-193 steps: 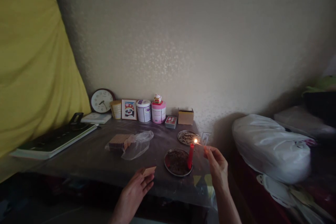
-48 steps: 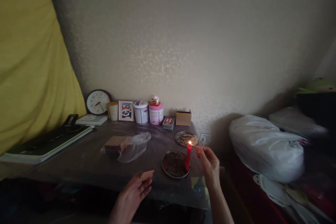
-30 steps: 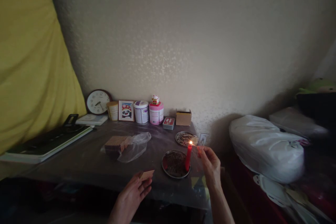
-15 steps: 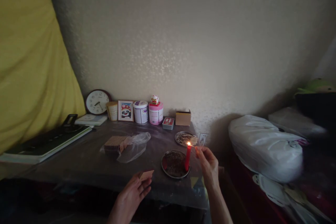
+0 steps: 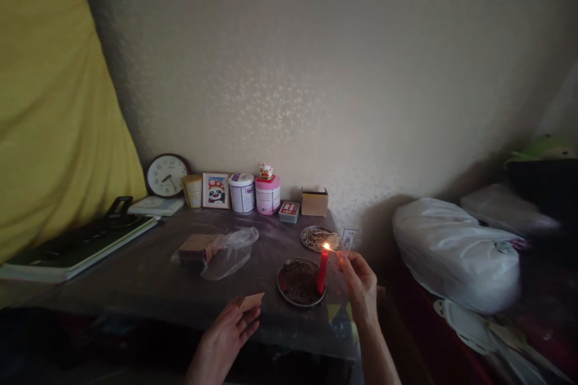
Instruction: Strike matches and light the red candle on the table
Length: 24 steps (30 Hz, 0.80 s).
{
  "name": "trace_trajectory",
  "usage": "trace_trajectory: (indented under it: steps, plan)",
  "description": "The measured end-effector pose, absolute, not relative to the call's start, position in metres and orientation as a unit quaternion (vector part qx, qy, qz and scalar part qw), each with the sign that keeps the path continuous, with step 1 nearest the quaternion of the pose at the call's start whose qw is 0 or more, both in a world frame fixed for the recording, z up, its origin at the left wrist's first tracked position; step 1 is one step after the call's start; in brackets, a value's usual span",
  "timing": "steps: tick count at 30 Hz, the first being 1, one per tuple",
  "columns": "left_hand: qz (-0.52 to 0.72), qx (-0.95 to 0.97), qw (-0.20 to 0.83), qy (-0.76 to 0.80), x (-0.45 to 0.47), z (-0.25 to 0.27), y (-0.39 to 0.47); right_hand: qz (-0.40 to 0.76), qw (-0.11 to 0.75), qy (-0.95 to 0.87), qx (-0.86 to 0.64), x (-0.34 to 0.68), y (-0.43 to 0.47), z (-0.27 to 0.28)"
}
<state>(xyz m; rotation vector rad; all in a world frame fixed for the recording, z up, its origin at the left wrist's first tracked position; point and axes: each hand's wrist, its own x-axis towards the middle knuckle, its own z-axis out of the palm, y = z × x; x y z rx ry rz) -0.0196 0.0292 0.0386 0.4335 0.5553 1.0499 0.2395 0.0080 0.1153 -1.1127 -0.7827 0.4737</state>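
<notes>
Slim red wax candle (image 5: 323,274): near-upright, right side of a round metal plate (image 5: 301,305), by the front right corner of the dark table (image 5: 135,283). Right hand (image 5: 361,283): pinching a thin wooden match (image 5: 333,250), flame (image 5: 326,246) at the candle's top. Left hand (image 5: 231,328): grasping a small, flat, tan cardboard piece (image 5: 251,301), front edge.
</notes>
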Motion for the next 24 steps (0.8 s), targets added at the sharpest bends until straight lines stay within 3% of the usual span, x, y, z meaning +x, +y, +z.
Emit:
trace_trajectory:
  steps: [24]
  plan:
    - [0.482, 0.202, 0.823, 0.224, -0.021, 0.031, 0.030, 0.200, 0.749, -0.366, -0.515, 0.241, 0.011, 0.112]
